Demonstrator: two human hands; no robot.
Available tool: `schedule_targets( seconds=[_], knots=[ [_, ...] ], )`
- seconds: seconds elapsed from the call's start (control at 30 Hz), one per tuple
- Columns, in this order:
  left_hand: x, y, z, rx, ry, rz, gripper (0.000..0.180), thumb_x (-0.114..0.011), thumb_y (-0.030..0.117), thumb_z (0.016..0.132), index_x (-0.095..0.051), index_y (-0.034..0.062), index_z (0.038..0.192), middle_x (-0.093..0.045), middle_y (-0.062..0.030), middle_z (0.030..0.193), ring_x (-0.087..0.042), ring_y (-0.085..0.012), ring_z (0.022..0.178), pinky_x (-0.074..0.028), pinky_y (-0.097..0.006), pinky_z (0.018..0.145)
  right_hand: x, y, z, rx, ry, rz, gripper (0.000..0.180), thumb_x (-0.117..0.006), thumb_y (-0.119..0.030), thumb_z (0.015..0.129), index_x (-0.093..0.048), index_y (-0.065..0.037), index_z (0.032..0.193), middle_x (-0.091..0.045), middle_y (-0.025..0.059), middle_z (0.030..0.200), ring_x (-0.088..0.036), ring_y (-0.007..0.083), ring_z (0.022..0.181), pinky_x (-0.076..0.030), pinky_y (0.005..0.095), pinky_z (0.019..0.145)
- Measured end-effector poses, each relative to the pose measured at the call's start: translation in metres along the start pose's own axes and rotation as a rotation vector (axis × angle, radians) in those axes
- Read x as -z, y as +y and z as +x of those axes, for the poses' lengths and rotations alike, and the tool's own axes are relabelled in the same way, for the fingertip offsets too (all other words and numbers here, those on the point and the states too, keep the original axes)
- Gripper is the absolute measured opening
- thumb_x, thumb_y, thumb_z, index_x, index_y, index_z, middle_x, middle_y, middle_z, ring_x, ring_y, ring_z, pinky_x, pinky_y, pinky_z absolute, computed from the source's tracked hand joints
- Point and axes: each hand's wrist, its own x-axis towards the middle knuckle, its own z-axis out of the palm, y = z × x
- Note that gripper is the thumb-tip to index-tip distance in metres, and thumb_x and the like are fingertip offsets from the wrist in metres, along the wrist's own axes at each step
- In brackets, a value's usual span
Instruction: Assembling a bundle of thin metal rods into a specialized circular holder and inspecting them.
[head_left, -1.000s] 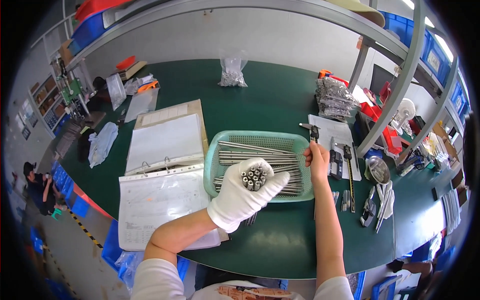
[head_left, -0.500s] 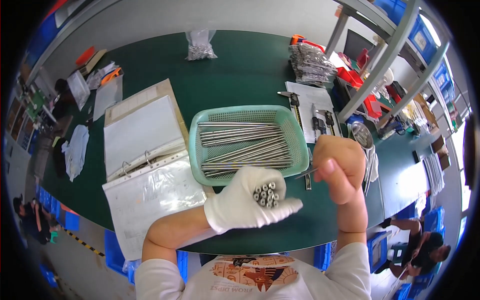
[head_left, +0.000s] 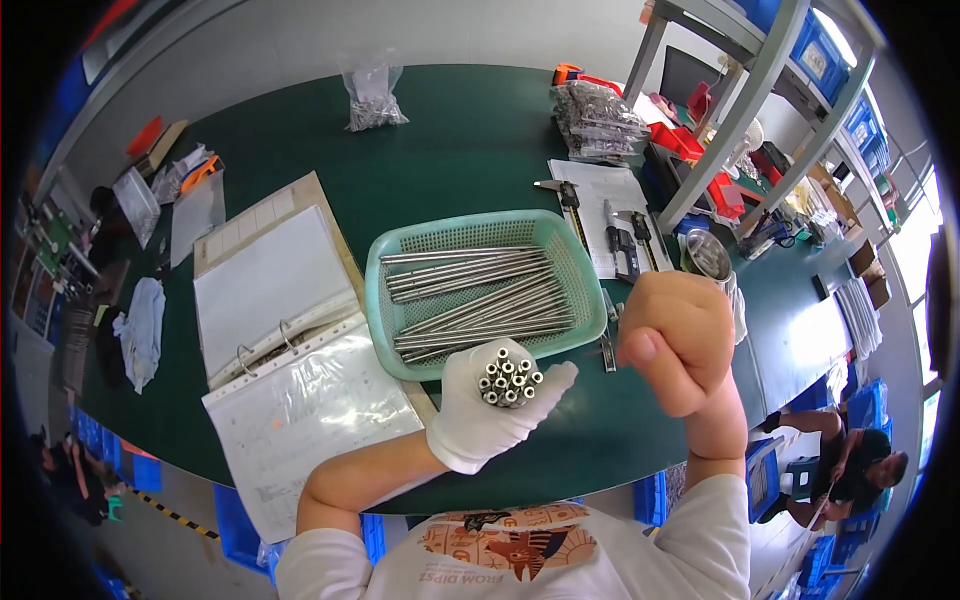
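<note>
My left hand (head_left: 478, 412), in a white glove, is wrapped around a bundle of slim metal rods (head_left: 508, 381). Their ends point up toward me, and small round holes show in them. To its right my bare right hand (head_left: 678, 335) is closed, thumb pressed against the curled fingers; whatever it pinches is hidden. Just beyond my left hand sits a pale green mesh basket (head_left: 376, 300). More long shiny metal rods (head_left: 480, 300) lie in it in two loose groups.
An open ring binder (head_left: 275, 280) with sheets lies left of the basket. Calipers (head_left: 622, 250) rest on papers to the right, near a metal bowl (head_left: 708, 255). Bagged parts (head_left: 597, 120) are stacked farther back beside a shelf post (head_left: 735, 120). Another clear bag (head_left: 374, 105) stands at the far edge.
My left hand has tilted the rods more upright, so their ends face me. The thin grey piece that stuck out of my right hand no longer shows. The view has shifted slightly.
</note>
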Motion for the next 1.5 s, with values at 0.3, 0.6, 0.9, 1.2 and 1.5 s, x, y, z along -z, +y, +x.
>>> schedule_targets(
  seconds=[0.3, 0.6, 0.9, 1.2, 1.5],
  knots=[
    [0.021, 0.021, 0.019, 0.177, -0.465, 0.007, 0.023, -0.073, 0.015, 0.074, -0.055, 0.0049, 0.065, -0.048, 0.0032, 0.055, -0.041, -0.0048, 0.051, -0.036, -0.024, 0.047, -0.008, -0.002, 0.013, 0.067, -0.094, -0.004, 0.016, -0.061, -0.011, 0.072, -0.052, -0.005, 0.060, -0.041, 0.0052, 0.053, -0.039, 0.0227, 0.040, -0.029, 0.0339, 0.038],
    [0.024, 0.015, 0.023, 0.184, -0.499, -0.057, 0.023, -0.070, 0.015, 0.076, -0.053, 0.0057, 0.064, -0.049, 0.0036, 0.056, -0.042, -0.0045, 0.052, -0.036, -0.023, 0.048, -0.017, 0.004, 0.031, 0.057, -0.161, -0.013, 0.019, -0.057, -0.010, 0.077, -0.050, -0.004, 0.060, -0.042, 0.0064, 0.053, -0.042, 0.0257, 0.042, -0.032, 0.0353, 0.038],
    [0.027, 0.012, 0.023, 0.192, -0.518, -0.018, 0.023, -0.070, 0.014, 0.076, -0.053, 0.0058, 0.064, -0.048, 0.0034, 0.056, -0.041, -0.0054, 0.052, -0.036, -0.024, 0.049, -0.018, 0.004, 0.037, 0.055, -0.174, -0.058, 0.021, -0.057, -0.011, 0.077, -0.048, -0.005, 0.059, -0.043, 0.0062, 0.053, -0.045, 0.0263, 0.044, -0.033, 0.0367, 0.039],
    [0.022, 0.003, 0.021, 0.067, -0.453, -0.051, 0.023, -0.070, 0.013, 0.076, -0.053, 0.0061, 0.063, -0.048, 0.0031, 0.055, -0.041, -0.0066, 0.050, -0.036, -0.025, 0.048, -0.012, -0.004, 0.047, 0.114, -0.347, -0.118, 0.022, -0.059, -0.009, 0.075, -0.046, -0.004, 0.057, -0.042, 0.0071, 0.055, -0.042, 0.0273, 0.043, -0.031, 0.0367, 0.040],
    [0.021, 0.008, 0.021, 0.070, -0.479, -0.055, 0.021, -0.069, 0.011, 0.076, -0.052, 0.0060, 0.064, -0.048, 0.0036, 0.056, -0.042, -0.0056, 0.051, -0.036, -0.025, 0.048, -0.011, -0.005, 0.044, 0.060, -0.388, -0.131, 0.022, -0.061, -0.012, 0.076, -0.049, -0.004, 0.059, -0.045, 0.0076, 0.056, -0.046, 0.0277, 0.046, -0.033, 0.0361, 0.042]
  ],
)
